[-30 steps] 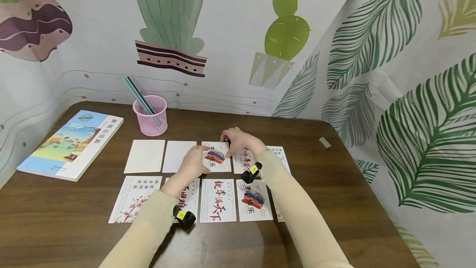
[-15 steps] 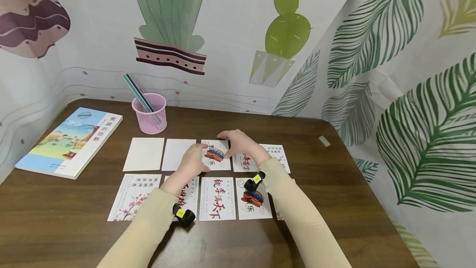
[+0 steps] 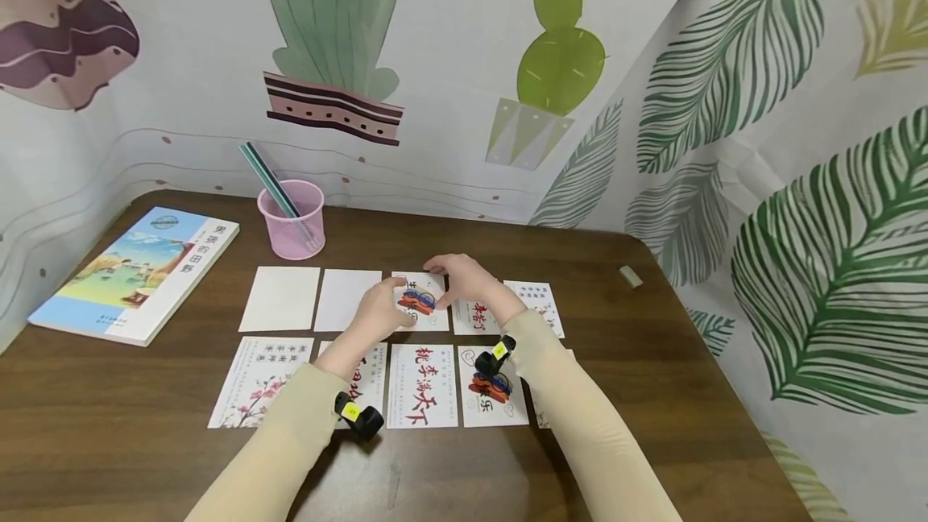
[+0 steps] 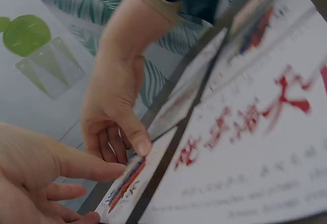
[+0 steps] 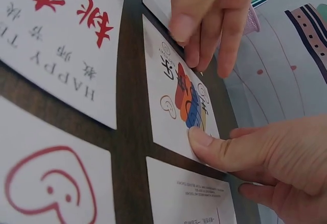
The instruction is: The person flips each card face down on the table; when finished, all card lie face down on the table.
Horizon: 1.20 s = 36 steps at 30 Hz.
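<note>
A white card with a blue, red and orange design and black characters lies flat in the middle of the far row. My left hand is at its left side, thumb reaching over the near left part. From the far right corner, my right hand touches it with the thumb, the index finger stretched past the far edge. The right wrist view shows the right thumb on the card's face, and the left fingers along its opposite side. My right hand partly covers a red-lettered card.
Two blank cards lie left in the far row; a text card lies right. The near row includes a red-lettered card and a blossom card. Behind are a book, pink pen cup and small eraser-like block.
My right hand has shifted slightly left and its index finger has straightened. The left thumb has moved a little farther over the card. The card looks almost unmoved.
</note>
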{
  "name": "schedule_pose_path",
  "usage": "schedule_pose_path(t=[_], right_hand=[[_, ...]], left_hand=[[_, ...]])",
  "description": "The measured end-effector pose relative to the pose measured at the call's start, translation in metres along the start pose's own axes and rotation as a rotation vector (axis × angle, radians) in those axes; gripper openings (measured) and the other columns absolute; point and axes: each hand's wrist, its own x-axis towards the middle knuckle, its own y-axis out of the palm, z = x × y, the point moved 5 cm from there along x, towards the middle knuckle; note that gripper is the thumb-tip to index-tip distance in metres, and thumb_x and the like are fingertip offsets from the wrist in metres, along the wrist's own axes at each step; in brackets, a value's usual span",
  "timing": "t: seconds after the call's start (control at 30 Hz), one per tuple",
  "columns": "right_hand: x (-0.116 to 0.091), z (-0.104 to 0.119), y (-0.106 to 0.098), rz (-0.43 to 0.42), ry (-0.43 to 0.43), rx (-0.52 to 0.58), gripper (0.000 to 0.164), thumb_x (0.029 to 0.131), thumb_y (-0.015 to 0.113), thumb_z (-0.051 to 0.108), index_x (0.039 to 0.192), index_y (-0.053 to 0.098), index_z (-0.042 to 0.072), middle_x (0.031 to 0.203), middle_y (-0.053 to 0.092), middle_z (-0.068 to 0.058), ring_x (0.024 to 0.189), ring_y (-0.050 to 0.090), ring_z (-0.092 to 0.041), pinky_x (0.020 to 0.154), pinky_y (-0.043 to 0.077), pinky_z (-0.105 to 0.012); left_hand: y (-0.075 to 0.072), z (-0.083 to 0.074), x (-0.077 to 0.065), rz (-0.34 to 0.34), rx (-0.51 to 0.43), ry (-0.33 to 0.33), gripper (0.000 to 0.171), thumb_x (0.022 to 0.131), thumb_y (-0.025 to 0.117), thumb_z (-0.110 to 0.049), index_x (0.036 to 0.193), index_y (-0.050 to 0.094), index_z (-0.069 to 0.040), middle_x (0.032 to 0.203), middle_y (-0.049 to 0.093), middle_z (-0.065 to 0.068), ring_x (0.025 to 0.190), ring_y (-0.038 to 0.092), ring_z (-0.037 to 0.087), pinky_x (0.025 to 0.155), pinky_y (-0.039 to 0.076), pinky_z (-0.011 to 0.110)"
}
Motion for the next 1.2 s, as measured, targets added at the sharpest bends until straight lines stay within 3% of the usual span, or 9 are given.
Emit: schedule_pose_path(t=[0.17, 0.5, 0.8, 1.0, 1.2], right_hand=[[-0.001, -0.002, 0.001, 0.001, -0.007, 0.015, 0.071, 0.073, 0.086, 0.011, 0.136, 0.054, 0.004, 0.134, 0.060, -0.011, 0.126, 0.056, -0.025, 0.106, 0.045, -0.037], [0.000, -0.007, 0.000, -0.010, -0.029, 0.021, 0.071, 0.072, 0.087, 0.012, 0.135, 0.055, 0.004, 0.135, 0.060, -0.010, 0.126, 0.055, -0.024, 0.107, 0.044, -0.034], [0.001, -0.008, 0.001, -0.003, -0.035, 0.046, 0.071, 0.073, 0.086, 0.012, 0.136, 0.054, 0.003, 0.137, 0.059, -0.011, 0.128, 0.054, -0.025, 0.109, 0.043, -0.036], [0.000, -0.008, 0.001, 0.005, -0.032, 0.054, 0.072, 0.074, 0.085, 0.012, 0.138, 0.052, 0.003, 0.139, 0.057, -0.012, 0.129, 0.053, -0.025, 0.109, 0.042, -0.037], [-0.002, -0.010, 0.000, 0.010, -0.033, 0.072, 0.074, 0.075, 0.085, 0.012, 0.140, 0.050, 0.003, 0.140, 0.056, -0.012, 0.130, 0.051, -0.026, 0.110, 0.042, -0.037]], left_hand=[[-0.004, 0.001, 0.003, 0.021, -0.156, -0.085, 0.071, 0.082, 0.074, -0.009, 0.144, 0.041, 0.004, 0.145, 0.043, 0.030, 0.131, 0.046, 0.043, 0.107, 0.042, 0.052], [-0.009, 0.004, 0.013, 0.075, -0.456, -0.168, 0.071, 0.087, 0.068, -0.010, 0.147, 0.033, 0.006, 0.149, 0.038, 0.026, 0.137, 0.037, 0.039, 0.115, 0.030, 0.053], [-0.015, 0.004, 0.016, 0.111, -0.454, -0.186, 0.070, 0.090, 0.064, -0.014, 0.149, 0.031, 0.004, 0.152, 0.031, 0.027, 0.138, 0.036, 0.041, 0.116, 0.029, 0.054], [-0.018, 0.002, 0.017, 0.075, -0.449, -0.171, 0.065, 0.091, 0.063, -0.011, 0.147, 0.034, 0.005, 0.149, 0.036, 0.025, 0.140, 0.034, 0.040, 0.116, 0.029, 0.051], [-0.016, 0.003, 0.020, 0.040, -0.518, -0.164, 0.071, 0.091, 0.060, -0.003, 0.151, 0.023, 0.005, 0.151, 0.034, 0.026, 0.140, 0.035, 0.038, 0.116, 0.032, 0.047]])
